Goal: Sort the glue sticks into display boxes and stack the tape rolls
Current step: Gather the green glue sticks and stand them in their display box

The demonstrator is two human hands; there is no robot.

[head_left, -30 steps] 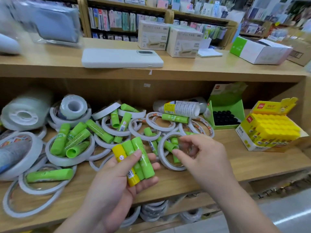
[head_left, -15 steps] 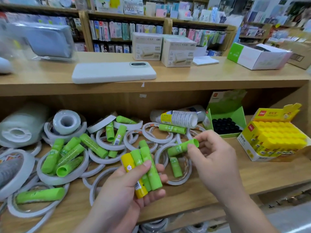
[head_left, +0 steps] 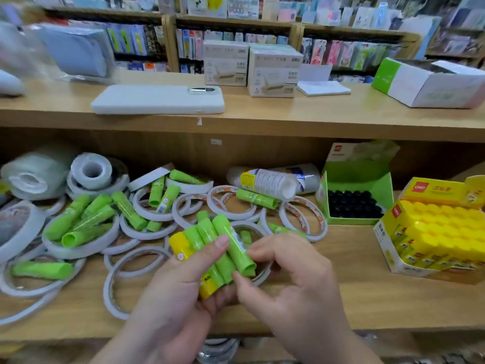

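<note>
My left hand [head_left: 175, 292] grips a bundle of glue sticks [head_left: 210, 240], one yellow and three green, with the thumb pressed across them. My right hand [head_left: 291, 279] pinches the lower end of the rightmost green stick [head_left: 237, 248] against that bundle. More green glue sticks [head_left: 78, 222] lie loose among several white tape rolls [head_left: 147, 229] on the lower shelf. A green display box [head_left: 354, 198] with black-capped sticks stands at the right, and a yellow display box [head_left: 430, 237] full of yellow sticks stands further right.
Thick tape rolls [head_left: 91, 172] and a wrapped roll pack [head_left: 265, 182] lie at the shelf's back. On the upper shelf [head_left: 262, 119] rest a white phone [head_left: 157, 99], two small cartons [head_left: 273, 72] and an open green-white box [head_left: 425, 82].
My right hand picked a green glue stick from the pile, carried it over, and now sets it onto the bundle held in my left hand.
</note>
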